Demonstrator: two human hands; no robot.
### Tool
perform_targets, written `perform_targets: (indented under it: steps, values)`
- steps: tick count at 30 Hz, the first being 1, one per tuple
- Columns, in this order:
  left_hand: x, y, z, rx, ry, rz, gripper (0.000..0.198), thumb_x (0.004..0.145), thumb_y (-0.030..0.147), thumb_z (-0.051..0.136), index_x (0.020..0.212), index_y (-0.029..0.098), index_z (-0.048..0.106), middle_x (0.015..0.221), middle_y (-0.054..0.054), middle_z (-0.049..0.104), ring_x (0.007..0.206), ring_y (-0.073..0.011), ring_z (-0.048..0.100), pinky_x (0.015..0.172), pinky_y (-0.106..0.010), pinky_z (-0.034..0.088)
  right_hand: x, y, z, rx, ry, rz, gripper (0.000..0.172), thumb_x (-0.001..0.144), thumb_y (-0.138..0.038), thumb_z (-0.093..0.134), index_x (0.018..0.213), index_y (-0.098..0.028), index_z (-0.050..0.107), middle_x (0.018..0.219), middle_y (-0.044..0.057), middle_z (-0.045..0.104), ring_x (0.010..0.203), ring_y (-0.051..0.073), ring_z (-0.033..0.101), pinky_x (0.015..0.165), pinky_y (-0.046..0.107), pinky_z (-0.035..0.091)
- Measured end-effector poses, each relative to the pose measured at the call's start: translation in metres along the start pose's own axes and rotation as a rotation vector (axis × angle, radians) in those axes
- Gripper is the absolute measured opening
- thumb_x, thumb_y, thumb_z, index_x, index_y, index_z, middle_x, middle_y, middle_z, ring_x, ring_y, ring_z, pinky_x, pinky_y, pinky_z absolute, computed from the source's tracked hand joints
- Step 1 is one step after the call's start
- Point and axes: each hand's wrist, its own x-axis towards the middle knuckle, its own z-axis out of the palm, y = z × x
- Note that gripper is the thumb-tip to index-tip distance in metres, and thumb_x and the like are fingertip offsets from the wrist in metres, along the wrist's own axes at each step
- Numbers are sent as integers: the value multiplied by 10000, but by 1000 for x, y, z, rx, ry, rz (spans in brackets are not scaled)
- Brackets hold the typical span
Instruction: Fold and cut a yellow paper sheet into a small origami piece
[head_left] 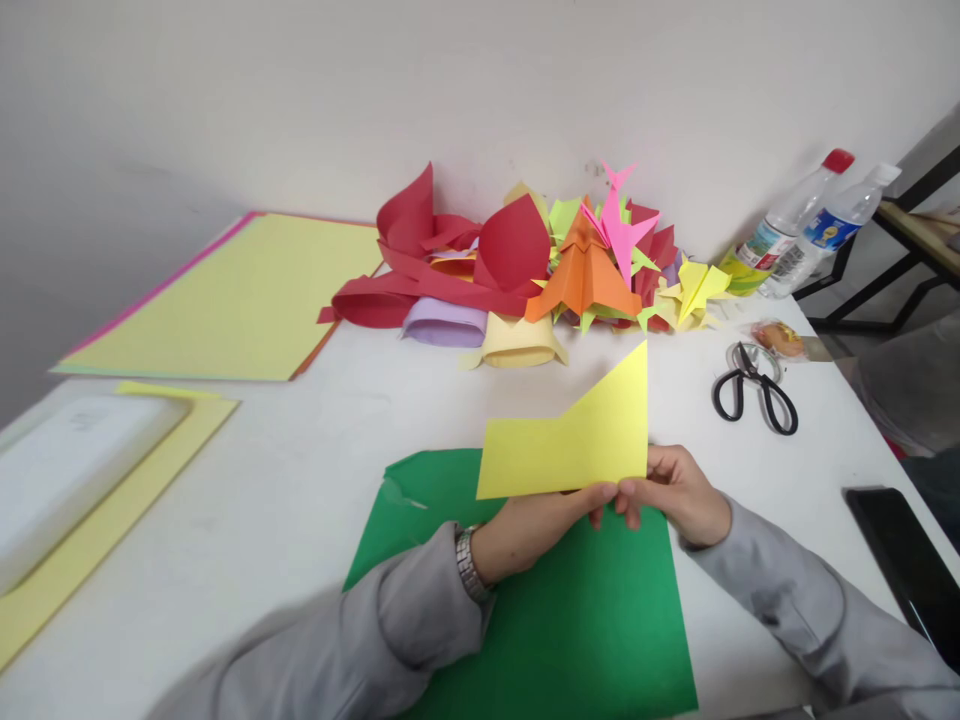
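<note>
A white table (277, 480) filled most of the frame. At lower centre lay a green sheet (585, 610). A pile of red, orange, pink and pale paper forms (517, 270) ran across the upper centre; a stack of large sheets (225, 295), pale yellow uppermost, lay at upper left. At the left edge a white slab (82, 470) rested on pale yellow paper (112, 517). A bright yellow sheet (574, 440), peaked at its upper right corner, was raised just right of centre. Two plastic bottles (832, 230) occupied the upper right, and a black phone (900, 560) the lower right. The left hand (532, 530) (a metal watch (468, 565) at its wrist) pinched the bright yellow sheet's lower edge; the right hand (682, 495) gripped its lower right corner, the thumbs nearly meeting. Black-handled scissors (750, 370) lay at right, apart from both hands
</note>
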Motion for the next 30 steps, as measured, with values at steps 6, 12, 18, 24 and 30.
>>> perform_targets:
  steps: [6, 12, 18, 24, 30]
  values:
    - [0, 1, -1, 70, 15, -25, 352, 744, 442, 561, 485, 204, 553, 585, -4, 618, 620, -162, 569, 693, -267, 459, 1, 0, -1, 50, -33, 60, 255, 681, -354, 769, 652, -121, 670, 578, 31, 684, 429, 112, 609, 423, 218, 524]
    - [1, -2, 0, 62, 58, -22, 386, 734, 486, 557, 467, 208, 529, 587, -21, 611, 643, -181, 557, 712, -285, 441, 2, 5, -3, 34, 46, 45, 279, 648, -357, 787, 608, -132, 627, 513, 0, 640, 346, 88, 539, 331, 189, 438]
    - [2, -7, -2, 75, 53, -6, 421, 742, 520, 556, 460, 208, 532, 599, -22, 612, 666, -184, 558, 754, -291, 430, 2, 5, -3, 17, 79, 11, 348, 649, -350, 785, 541, -166, 510, 385, -64, 521, 280, 46, 387, 292, 174, 302]
    - [2, -10, -2, 54, 50, 4, 439, 745, 536, 559, 456, 207, 535, 602, -24, 605, 666, -182, 552, 749, -291, 430, 1, 2, -1, 38, 93, 3, 361, 658, -357, 779, 545, -174, 489, 361, -72, 507, 276, 39, 347, 313, 181, 244]
    - [2, -8, -4, 32, 73, 1, 428, 743, 518, 565, 448, 210, 532, 584, -27, 600, 675, -190, 557, 770, -301, 420, 1, 1, -2, 132, 116, -21, 380, 674, -365, 767, 524, -177, 473, 339, -78, 465, 263, 36, 330, 305, 180, 223]
